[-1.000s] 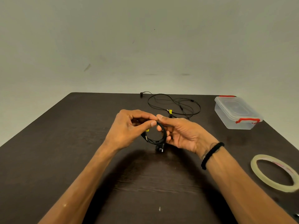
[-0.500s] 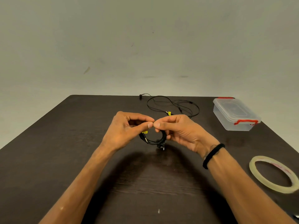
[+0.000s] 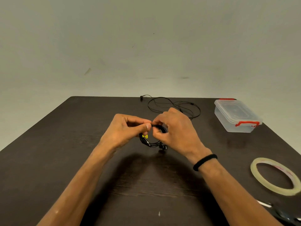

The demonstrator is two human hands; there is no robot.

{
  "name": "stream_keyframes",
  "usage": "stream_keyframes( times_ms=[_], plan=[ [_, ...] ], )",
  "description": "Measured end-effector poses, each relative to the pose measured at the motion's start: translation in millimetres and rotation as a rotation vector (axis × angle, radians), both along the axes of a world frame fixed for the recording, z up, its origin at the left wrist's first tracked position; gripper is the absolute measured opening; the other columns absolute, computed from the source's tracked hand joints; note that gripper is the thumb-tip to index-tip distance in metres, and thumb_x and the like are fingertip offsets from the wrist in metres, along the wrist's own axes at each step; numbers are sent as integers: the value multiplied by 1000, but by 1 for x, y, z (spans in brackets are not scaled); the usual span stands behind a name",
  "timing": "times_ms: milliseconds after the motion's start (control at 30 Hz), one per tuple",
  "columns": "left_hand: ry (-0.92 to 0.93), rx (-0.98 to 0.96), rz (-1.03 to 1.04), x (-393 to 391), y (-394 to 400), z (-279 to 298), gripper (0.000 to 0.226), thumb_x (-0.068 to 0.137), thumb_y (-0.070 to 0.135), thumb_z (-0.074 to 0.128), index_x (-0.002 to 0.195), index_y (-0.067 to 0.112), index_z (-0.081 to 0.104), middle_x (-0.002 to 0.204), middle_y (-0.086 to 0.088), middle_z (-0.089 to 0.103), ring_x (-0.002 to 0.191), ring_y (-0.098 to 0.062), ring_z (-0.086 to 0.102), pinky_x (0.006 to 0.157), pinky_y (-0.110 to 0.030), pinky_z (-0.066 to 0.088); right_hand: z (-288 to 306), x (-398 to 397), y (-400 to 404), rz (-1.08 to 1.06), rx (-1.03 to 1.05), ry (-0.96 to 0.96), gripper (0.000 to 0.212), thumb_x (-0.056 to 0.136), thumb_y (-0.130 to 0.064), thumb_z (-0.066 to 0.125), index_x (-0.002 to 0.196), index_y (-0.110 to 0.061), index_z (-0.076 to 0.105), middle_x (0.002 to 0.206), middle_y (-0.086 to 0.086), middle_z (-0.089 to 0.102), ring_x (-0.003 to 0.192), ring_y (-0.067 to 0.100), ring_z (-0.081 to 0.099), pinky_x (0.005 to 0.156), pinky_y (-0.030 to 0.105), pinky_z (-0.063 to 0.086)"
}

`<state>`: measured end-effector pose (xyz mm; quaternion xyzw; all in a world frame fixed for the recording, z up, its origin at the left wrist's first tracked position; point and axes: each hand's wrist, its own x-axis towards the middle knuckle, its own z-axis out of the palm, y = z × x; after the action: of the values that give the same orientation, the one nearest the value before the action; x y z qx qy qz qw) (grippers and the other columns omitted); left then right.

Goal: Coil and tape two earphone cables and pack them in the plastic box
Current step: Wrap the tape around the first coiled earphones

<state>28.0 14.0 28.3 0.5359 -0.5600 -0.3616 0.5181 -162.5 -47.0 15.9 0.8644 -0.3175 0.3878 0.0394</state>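
At the centre of the frame a coiled black earphone cable [image 3: 152, 139] with a yellow tag is pinched at its top by the left hand [image 3: 125, 131] and the right hand [image 3: 175, 129], held just above the dark table [image 3: 65, 144]. A second earphone cable [image 3: 174, 106] is spread loosely behind. The closed plastic box [image 3: 237, 115] is seen at the right, the tape roll [image 3: 275, 176] at lower right.

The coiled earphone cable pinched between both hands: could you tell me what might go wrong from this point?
1. The coiled earphone cable is held only by the left hand and right hand; freeing one to reach the tape roll at the far right could let it spring open.
2. The plastic box has its lid on, so opening it one-handed may be awkward.
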Motion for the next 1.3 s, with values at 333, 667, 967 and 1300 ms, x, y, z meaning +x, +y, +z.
stream_keyframes(
  times_ms=[333,667,967,1300],
  plan=[
    [380,240,-25,-5,2,4,22,86,13,79,105,1,80,86,-15,78,71,-15,74,66,-24,62,-7,-2,-3,-57,-411,26,12,95,-19,72,86,-11,70,81,4,68,79,25,58,65,36,50],
    [448,208,-49,-3,1,4,27,78,17,81,100,3,79,91,-19,78,72,-16,74,75,-29,64,-7,6,9,-40,140,-300,7,90,-20,69,97,-20,67,87,-8,71,82,14,65,70,39,55],
    [470,170,109,6,-2,0,21,85,11,79,104,2,77,95,-17,80,74,-15,74,66,-24,62,9,1,5,198,1007,-601,21,88,-19,85,108,-17,79,95,8,82,93,26,78,90,37,61],
    [394,143,185,14,0,-1,16,88,21,79,102,14,79,99,-10,81,81,-13,67,83,-33,56,4,3,7,169,1045,-586,25,80,-16,92,101,-9,79,89,14,81,82,19,76,80,37,64]
  ],
)
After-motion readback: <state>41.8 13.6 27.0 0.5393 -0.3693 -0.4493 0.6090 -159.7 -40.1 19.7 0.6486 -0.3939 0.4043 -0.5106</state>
